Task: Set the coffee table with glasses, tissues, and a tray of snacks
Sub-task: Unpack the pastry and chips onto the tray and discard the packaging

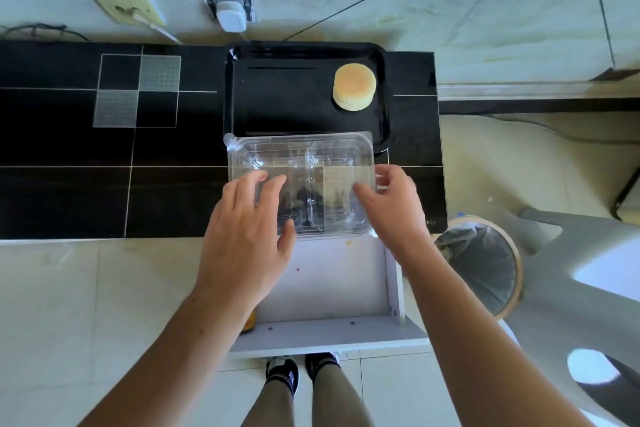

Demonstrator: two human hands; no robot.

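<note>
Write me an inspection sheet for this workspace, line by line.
Surface: glossy black table with a white line pattern.
Job's things: black tray holding one round yellow cake at its right side; clear plastic clamshell box lies partly over the tray's near edge. No glasses or tissues seen.
Clutter: nothing seen on the table.
Hands: left hand rests on the box lid; right hand pinches its right edge.
Cables: white plug in a wall socket; another cord at the beige socket.
Surroundings: open white drawer below the table; lined bin to the right.
</note>
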